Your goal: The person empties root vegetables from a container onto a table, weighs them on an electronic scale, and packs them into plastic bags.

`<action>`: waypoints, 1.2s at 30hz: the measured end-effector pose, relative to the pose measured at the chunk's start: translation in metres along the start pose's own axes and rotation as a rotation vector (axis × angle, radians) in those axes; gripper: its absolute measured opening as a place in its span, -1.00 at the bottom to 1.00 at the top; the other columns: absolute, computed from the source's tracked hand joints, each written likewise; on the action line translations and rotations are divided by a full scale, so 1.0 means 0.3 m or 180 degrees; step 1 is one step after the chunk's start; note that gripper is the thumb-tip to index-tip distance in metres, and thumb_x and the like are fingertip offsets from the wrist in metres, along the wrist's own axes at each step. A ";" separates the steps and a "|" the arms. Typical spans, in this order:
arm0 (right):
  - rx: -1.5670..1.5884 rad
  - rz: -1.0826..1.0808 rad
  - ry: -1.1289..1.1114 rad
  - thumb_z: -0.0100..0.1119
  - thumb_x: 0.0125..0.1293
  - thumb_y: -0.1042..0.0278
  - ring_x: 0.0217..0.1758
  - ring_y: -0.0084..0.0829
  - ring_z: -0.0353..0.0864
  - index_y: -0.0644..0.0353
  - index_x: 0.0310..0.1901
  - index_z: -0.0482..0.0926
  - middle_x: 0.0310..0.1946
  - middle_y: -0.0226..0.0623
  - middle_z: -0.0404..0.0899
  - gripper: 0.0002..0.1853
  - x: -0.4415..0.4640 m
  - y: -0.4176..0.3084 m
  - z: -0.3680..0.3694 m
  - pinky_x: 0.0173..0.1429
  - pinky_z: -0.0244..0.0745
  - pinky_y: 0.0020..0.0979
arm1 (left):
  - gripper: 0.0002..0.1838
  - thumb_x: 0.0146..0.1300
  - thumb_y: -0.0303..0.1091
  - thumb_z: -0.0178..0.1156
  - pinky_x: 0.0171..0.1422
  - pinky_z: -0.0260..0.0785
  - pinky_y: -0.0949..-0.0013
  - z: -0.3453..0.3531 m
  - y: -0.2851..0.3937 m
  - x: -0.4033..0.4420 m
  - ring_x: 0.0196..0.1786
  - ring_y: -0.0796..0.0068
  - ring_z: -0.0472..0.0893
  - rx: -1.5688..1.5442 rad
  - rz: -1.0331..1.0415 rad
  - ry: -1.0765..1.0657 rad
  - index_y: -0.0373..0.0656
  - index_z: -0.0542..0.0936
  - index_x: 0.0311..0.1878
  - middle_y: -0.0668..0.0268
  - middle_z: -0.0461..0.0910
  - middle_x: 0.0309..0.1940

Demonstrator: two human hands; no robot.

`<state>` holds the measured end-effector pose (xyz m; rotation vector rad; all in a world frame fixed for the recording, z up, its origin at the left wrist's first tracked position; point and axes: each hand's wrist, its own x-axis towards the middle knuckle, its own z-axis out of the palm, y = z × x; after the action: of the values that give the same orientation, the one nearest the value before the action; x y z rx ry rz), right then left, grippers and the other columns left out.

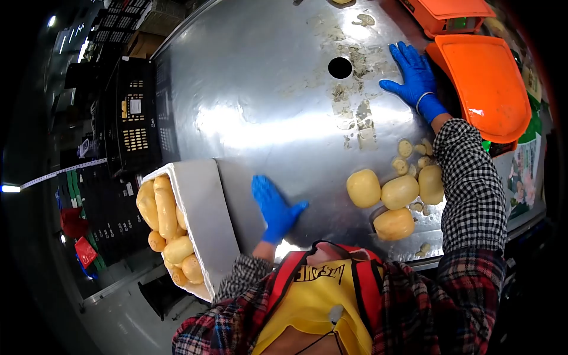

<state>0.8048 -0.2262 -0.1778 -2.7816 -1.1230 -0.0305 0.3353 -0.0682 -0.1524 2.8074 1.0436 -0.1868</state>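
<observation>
My left hand (273, 210), in a blue glove, lies with fingers stretched and thumb apart at the steel table (266, 136), to the right of a white foam box (204, 213). Nothing is in it. My right hand (416, 78), gloved the same way, reaches farther out and is spread flat on the table beside an orange plastic scoop-like bin (488, 86). It is empty too. Several pale yellow potatoes (399, 192) sit grouped near the table's front edge, left of my right forearm. Small cut pieces (400, 165) lie scattered around them.
The foam box holds several yellow potatoes, some long (165, 207). Black crates (133, 118) stand at the left edge. The table has a round dark hole (339, 67) with dirty wet smears (365, 121) near it. Another orange bin (449, 15) stands at the far right.
</observation>
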 end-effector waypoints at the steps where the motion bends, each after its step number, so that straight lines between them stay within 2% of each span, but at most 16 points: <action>1: 0.0015 0.0022 -0.0009 0.12 0.07 -0.53 0.61 -0.26 -0.09 -0.20 0.54 0.00 0.55 -0.30 -0.02 0.07 -0.001 -0.004 -0.004 0.61 -0.24 -0.05 | 0.45 -0.08 0.49 0.26 0.61 -0.43 -0.12 -0.003 0.038 0.092 0.57 -0.28 -0.26 -0.0062 0.0075 0.0074 -0.55 -0.22 0.47 -0.35 -0.27 0.50; 6: 0.0259 -0.0011 0.0065 0.12 0.09 -0.51 0.62 -0.27 -0.11 -0.20 0.54 0.00 0.56 -0.30 -0.04 0.05 -0.009 -0.001 0.008 0.62 -0.28 -0.06 | 0.32 0.05 0.33 0.29 0.62 -0.41 -0.04 0.002 0.278 0.533 0.57 -0.23 -0.22 -0.0278 0.1001 0.0518 -0.56 -0.17 0.47 -0.35 -0.19 0.50; 8: 0.0357 -0.0064 0.0186 0.12 0.09 -0.51 0.62 -0.26 -0.11 -0.20 0.54 0.01 0.56 -0.30 -0.04 0.06 -0.009 0.012 0.038 0.62 -0.28 -0.06 | 0.31 0.07 0.38 0.23 0.62 -0.39 -0.07 -0.005 0.395 0.672 0.57 -0.25 -0.22 -0.0500 0.1170 0.0518 -0.58 -0.15 0.46 -0.36 -0.18 0.49; 9: 0.0341 -0.0072 0.0214 0.13 0.07 -0.52 0.61 -0.24 -0.09 -0.18 0.53 0.03 0.55 -0.29 -0.02 0.06 -0.013 0.011 0.036 0.61 -0.25 -0.06 | 0.29 0.10 0.36 0.22 0.62 -0.38 -0.08 0.037 0.429 0.742 0.57 -0.27 -0.21 -0.0308 0.1334 0.0754 -0.59 -0.16 0.46 -0.37 -0.18 0.49; 12: 0.0380 -0.0049 0.0082 0.13 0.06 -0.53 0.61 -0.22 -0.07 -0.16 0.52 0.05 0.54 -0.29 0.01 0.06 -0.006 0.009 0.015 0.60 -0.21 -0.05 | 0.28 0.13 0.36 0.18 0.61 -0.40 -0.10 0.063 0.548 0.884 0.56 -0.28 -0.19 -0.0459 0.1189 0.0715 -0.61 -0.17 0.46 -0.38 -0.18 0.48; 15: 0.0412 -0.0027 0.0121 0.16 0.03 -0.52 0.59 -0.20 -0.03 -0.14 0.51 0.10 0.53 -0.27 0.05 0.06 -0.016 0.014 0.014 0.59 -0.18 -0.04 | 0.29 0.13 0.38 0.17 0.60 -0.41 -0.12 0.069 0.589 0.910 0.56 -0.29 -0.19 -0.0341 0.1072 0.0741 -0.60 -0.18 0.46 -0.37 -0.18 0.48; 16: 0.0414 -0.0048 0.0140 0.17 0.03 -0.52 0.59 -0.20 -0.02 -0.14 0.51 0.10 0.53 -0.27 0.06 0.07 -0.010 0.011 0.009 0.59 -0.18 -0.04 | 0.31 0.11 0.41 0.17 0.59 -0.42 -0.15 0.037 0.571 0.896 0.57 -0.25 -0.21 -0.0638 0.1170 0.0581 -0.56 -0.21 0.48 -0.33 -0.20 0.50; 18: 0.0261 -0.0014 0.0025 0.19 0.02 -0.50 0.59 -0.20 -0.01 -0.15 0.51 0.10 0.53 -0.27 0.06 0.07 -0.004 0.003 -0.018 0.59 -0.19 -0.04 | 0.34 0.07 0.44 0.17 0.58 -0.46 -0.19 -0.044 0.508 0.871 0.58 -0.20 -0.24 -0.0646 0.1214 0.0621 -0.50 -0.24 0.50 -0.26 -0.22 0.52; 19: 0.0267 -0.0053 0.0032 0.20 0.02 -0.49 0.59 -0.20 -0.02 -0.14 0.51 0.09 0.53 -0.27 0.05 0.07 -0.004 0.008 -0.018 0.59 -0.20 -0.04 | 0.35 0.05 0.45 0.18 0.57 -0.50 -0.22 -0.058 0.435 0.875 0.59 -0.16 -0.27 -0.0537 0.1252 0.0838 -0.40 -0.26 0.53 -0.18 -0.23 0.54; 20: 0.0271 -0.0081 0.0028 0.20 0.02 -0.49 0.60 -0.20 -0.03 -0.13 0.52 0.09 0.54 -0.27 0.04 0.08 -0.002 0.011 -0.017 0.59 -0.21 -0.03 | 0.33 0.02 0.40 0.27 0.59 -0.51 -0.14 -0.100 0.355 0.874 0.61 -0.05 -0.33 -0.0513 0.0954 0.0855 -0.21 -0.26 0.56 -0.09 -0.29 0.57; 22: 0.0184 -0.0080 0.0030 0.21 0.03 -0.48 0.60 -0.21 -0.04 -0.12 0.52 0.08 0.54 -0.27 0.03 0.08 -0.002 0.021 -0.015 0.60 -0.22 -0.03 | 0.34 -0.01 0.40 0.29 0.57 -0.52 -0.19 -0.152 0.123 0.876 0.61 -0.06 -0.31 -0.0216 0.0437 0.0887 -0.18 -0.25 0.57 -0.08 -0.30 0.57; 24: 0.0098 -0.0073 -0.0001 0.21 0.04 -0.46 0.60 -0.21 -0.04 -0.11 0.52 0.08 0.54 -0.26 0.03 0.08 0.005 0.003 -0.021 0.60 -0.22 -0.04 | 0.47 -0.17 0.54 0.30 0.53 -0.50 -0.33 -0.083 -0.251 0.926 0.60 -0.16 -0.34 -0.0822 0.0106 0.1137 -0.13 -0.29 0.57 -0.08 -0.34 0.57; 26: 0.0015 0.0001 -0.0039 0.20 0.05 -0.45 0.60 -0.20 -0.04 -0.10 0.52 0.07 0.54 -0.26 0.04 0.06 -0.001 0.007 -0.032 0.60 -0.21 -0.04 | 0.48 -0.20 0.52 0.33 0.50 -0.48 -0.39 -0.168 -0.415 0.888 0.59 -0.19 -0.36 0.0154 -0.1091 0.0483 -0.07 -0.31 0.58 -0.07 -0.36 0.58; 29: 0.0076 -0.0068 0.0029 0.18 0.08 -0.45 0.60 -0.20 -0.03 -0.10 0.52 0.07 0.54 -0.25 0.04 0.05 -0.005 0.003 -0.049 0.60 -0.20 -0.05 | 0.48 -0.21 0.47 0.38 0.50 -0.45 -0.39 -0.177 -0.552 0.875 0.59 -0.24 -0.33 0.0376 -0.0642 -0.0033 -0.03 -0.31 0.58 -0.08 -0.33 0.57; 32: 0.0029 -0.0117 0.0091 0.17 0.10 -0.43 0.60 -0.19 -0.03 -0.10 0.52 0.08 0.54 -0.25 0.04 0.03 -0.002 0.017 -0.024 0.60 -0.19 -0.04 | 0.48 -0.26 0.40 0.44 0.52 -0.43 -0.35 -0.148 -0.536 0.930 0.58 -0.24 -0.29 0.0338 0.0158 0.0152 -0.04 -0.25 0.58 -0.14 -0.28 0.56; 36: 0.0100 -0.0049 0.0002 0.17 0.10 -0.43 0.60 -0.20 -0.03 -0.15 0.52 0.07 0.54 -0.28 0.04 0.02 -0.004 0.005 -0.041 0.60 -0.19 -0.05 | 0.47 -0.34 0.42 0.44 0.60 -0.34 -0.11 -0.160 -0.283 1.018 0.59 -0.16 -0.17 0.0142 0.1349 0.0401 -0.14 -0.08 0.57 -0.10 -0.16 0.56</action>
<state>0.8054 -0.2297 -0.1661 -2.7451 -1.1349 -0.0154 0.5123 0.1990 -0.1630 3.0302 0.4454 0.0148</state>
